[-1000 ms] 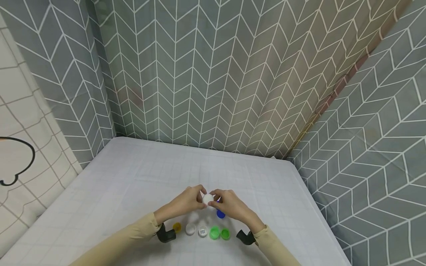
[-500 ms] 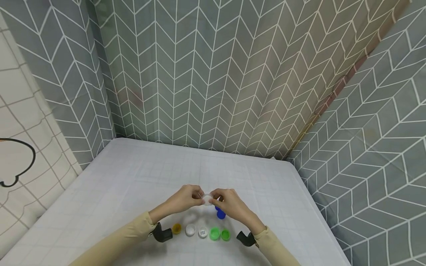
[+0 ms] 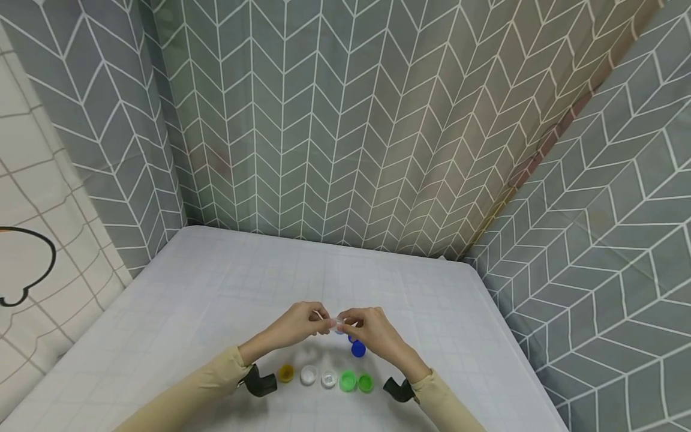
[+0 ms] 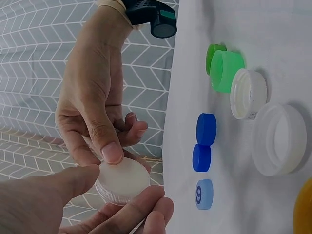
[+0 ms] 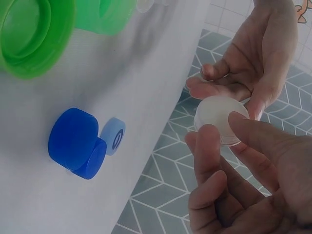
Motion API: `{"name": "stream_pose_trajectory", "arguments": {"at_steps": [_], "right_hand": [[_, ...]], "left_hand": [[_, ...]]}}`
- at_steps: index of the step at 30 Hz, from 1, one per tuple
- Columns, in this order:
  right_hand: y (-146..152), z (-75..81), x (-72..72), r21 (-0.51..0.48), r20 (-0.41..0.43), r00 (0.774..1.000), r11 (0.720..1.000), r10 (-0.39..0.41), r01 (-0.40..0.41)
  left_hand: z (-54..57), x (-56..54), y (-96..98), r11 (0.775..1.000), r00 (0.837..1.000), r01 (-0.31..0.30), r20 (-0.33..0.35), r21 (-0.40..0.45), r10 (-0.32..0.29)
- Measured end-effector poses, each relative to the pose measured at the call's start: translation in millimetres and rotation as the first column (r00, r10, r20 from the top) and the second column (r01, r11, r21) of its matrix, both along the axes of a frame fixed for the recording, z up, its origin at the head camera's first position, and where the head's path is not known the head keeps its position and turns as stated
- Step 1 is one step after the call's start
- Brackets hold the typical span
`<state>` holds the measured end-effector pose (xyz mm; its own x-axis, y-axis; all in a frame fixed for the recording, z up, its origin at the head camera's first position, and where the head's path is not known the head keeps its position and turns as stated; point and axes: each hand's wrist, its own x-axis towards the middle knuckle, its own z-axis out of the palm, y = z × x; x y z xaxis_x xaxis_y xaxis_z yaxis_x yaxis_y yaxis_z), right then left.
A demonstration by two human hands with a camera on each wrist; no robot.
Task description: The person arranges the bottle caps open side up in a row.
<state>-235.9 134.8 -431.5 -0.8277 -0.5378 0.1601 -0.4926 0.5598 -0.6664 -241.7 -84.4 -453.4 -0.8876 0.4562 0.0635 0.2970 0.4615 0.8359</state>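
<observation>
I see both hands raised just above the tabletop [image 3: 216, 288], the left hand [image 3: 300, 324] and right hand [image 3: 372, 332] each pinching the white bottle cap [image 4: 122, 181] between thumb and fingers; 2 blue caps [image 5: 75, 143] lie below.

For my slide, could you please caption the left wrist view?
Both hands pinch a white cap above the table, beside blue caps, green caps and white caps.
</observation>
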Motion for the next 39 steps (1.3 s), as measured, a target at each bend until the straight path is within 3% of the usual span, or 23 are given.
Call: {"name": "stream_pose_trajectory", "arguments": {"at_steps": [12,20,30,39], "right_hand": [[3,-0.4,0.0,-0.029,-0.010,0.999,0.999,0.033,-0.033],[5,0.2,2.4,0.009,-0.056,0.998,1.000,0.021,-0.021],[11,1.6,4.0,0.076,-0.066,0.997,0.997,0.032,-0.027],[22,5.3,8.1,0.173,-0.067,0.997,0.984,0.044,-0.032]], "left_hand": [[1.4,2.1,-0.6,1.000,1.000,0.015,-0.005,0.022,-0.015],[1.6,3.3,2.7,1.000,1.000,0.004,0.020,0.020,-0.005],[-0.7,5.9,10.3,1.000,0.994,0.007,-0.105,-0.005,-0.007],[0.4,14.4,28.9,0.999,0.989,0.012,-0.144,-0.042,-0.018]]}}
